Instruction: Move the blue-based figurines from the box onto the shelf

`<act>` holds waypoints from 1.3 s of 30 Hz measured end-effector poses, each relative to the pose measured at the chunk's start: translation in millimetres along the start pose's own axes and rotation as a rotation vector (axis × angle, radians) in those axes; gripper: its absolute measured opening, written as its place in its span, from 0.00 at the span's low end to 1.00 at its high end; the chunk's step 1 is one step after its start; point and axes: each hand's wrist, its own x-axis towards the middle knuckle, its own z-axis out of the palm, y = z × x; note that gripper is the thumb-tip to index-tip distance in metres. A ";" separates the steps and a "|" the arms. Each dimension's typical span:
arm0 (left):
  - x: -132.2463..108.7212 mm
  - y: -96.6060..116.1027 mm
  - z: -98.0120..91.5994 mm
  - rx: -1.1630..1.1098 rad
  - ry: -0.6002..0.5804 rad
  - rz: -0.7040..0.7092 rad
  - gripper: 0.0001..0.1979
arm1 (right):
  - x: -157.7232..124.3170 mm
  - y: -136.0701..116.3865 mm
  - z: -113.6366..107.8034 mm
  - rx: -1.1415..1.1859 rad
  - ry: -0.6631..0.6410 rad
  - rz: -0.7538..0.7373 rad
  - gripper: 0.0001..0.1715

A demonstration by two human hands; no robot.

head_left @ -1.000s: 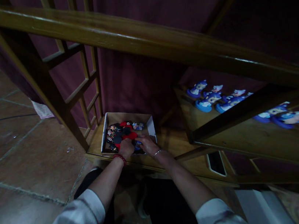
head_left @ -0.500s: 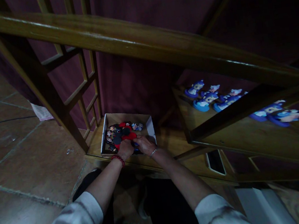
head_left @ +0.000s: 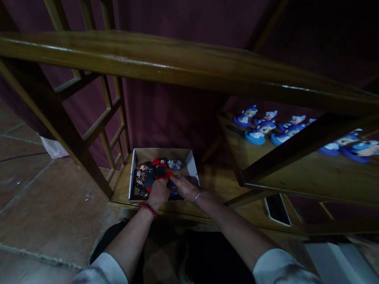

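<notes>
A shallow white cardboard box [head_left: 190, 166] stands on the low wooden shelf. Small figurines [head_left: 142, 173], mostly black and red, fill its left side, and a blue-and-white figurine [head_left: 175, 164] lies near its back. Both hands reach in over the front edge. My left hand [head_left: 159, 192], with a red bead bracelet, has its fingers curled down by the red and black pieces. Close beside it, my right hand [head_left: 185, 188], wearing a thin bangle, is closed with its fingertips near a red piece [head_left: 169, 175]. Whatever the fingers grip is hidden behind the hands.
A thick wooden rail [head_left: 164, 65] crosses above my arms, and a wooden lattice [head_left: 102, 121] rises at the left. On the higher shelf [head_left: 306, 172] at the right stand several blue-and-white figurines [head_left: 260, 131]. A phone-like dark slab [head_left: 277, 210] lies on the lower shelf.
My hands remain together in the box, with the left turned slightly and its fingers shifted. Less of the red piece shows between them. The whole view has dropped slightly in the frame.
</notes>
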 end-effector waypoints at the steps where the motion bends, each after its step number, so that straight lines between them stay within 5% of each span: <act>1: 0.4 -0.4 0.1 0.006 -0.009 0.006 0.12 | -0.3 -0.1 0.2 -0.016 0.012 0.003 0.22; 13: -2.4 -1.1 -1.0 0.262 -0.097 -0.016 0.12 | -3.4 -4.5 -0.9 -0.162 0.005 -0.011 0.18; 24: 3.9 -9.6 6.7 0.242 -0.085 0.031 0.13 | -4.6 -13.2 -11.6 -0.141 -0.035 -0.021 0.17; 39: -0.2 -1.2 -0.6 0.254 -0.129 -0.013 0.11 | 0.0 -10.6 3.1 -0.150 -0.008 -0.056 0.19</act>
